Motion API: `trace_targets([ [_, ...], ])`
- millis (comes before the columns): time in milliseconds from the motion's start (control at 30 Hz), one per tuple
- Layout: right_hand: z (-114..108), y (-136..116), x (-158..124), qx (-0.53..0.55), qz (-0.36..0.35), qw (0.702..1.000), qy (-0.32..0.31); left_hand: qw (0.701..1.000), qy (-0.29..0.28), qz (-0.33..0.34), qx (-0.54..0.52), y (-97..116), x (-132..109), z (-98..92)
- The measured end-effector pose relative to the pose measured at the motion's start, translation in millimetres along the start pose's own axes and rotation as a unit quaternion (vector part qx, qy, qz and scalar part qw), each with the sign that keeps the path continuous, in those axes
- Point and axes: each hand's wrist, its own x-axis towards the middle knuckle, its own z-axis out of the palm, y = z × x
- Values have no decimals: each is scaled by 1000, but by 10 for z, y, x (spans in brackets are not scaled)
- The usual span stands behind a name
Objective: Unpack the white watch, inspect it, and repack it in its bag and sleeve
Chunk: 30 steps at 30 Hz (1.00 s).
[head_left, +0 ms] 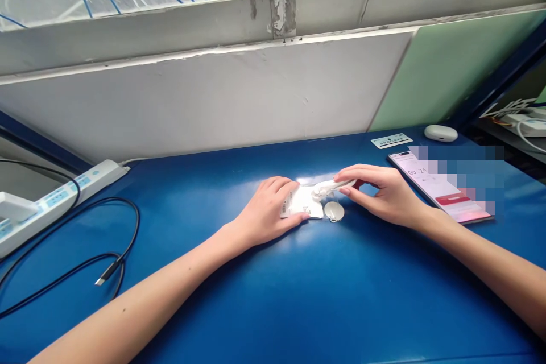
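Note:
My left hand (268, 210) grips a flat white packet (302, 202) with small printing on it, thumb at its near edge and fingers at its far edge, against the blue table. From the right, my right hand (379, 190) pinches a slim white piece (330, 186) between thumb and fingers. That piece has a rounded end lying over the packet's right side; its exact kind I cannot make out. Just below it, close to the packet's right edge, lies a small round white disc (334, 211).
A phone (443, 187) showing a timer lies right of my right hand, with a printed card (391, 141) and a white earbud case (441, 133) behind it. At left are a power strip (63, 193) and a looped black cable (134, 222). A wall panel (205, 102) bounds the table (273, 301).

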Motion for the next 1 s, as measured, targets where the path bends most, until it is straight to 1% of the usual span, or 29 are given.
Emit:
trace_targets([
  [133, -63, 42, 1, 12, 4, 1000, -19, 1000, 6, 6, 1, -5, 9, 27],
  [233, -127, 92, 12, 2, 3, 999, -44, 1000, 7, 0, 7, -11, -1, 39],
  [333, -201, 124, 31, -10, 19, 997, -68, 1000, 4, 0, 12, -2, -14, 39],
  [400, -262, 129, 44, -13, 42, 995, -94, 1000, 5, 1, 14, 12, -17, 35],
  [500, -345, 133, 58, -31, 77, 984, -157, 1000, 12, 7, 17, 32, -14, 28],
  [567, -362, 141, 60, -35, 90, 980, -174, 1000, 17, 9, 20, 40, -12, 26],
  [633, -333, 143, 55, -13, 91, 982, -168, 999, 19, 9, 24, 42, -12, 26],
  [733, -227, 118, 35, 9, 72, 985, -157, 999, 27, 14, 26, 36, -17, 35],
  [900, -32, 58, -17, -26, 39, 991, -124, 999, 33, 12, 19, 22, -27, 54],
  [1000, 51, 55, -42, -41, 36, 991, -122, 999, 37, 5, 16, 19, -33, 58],
])
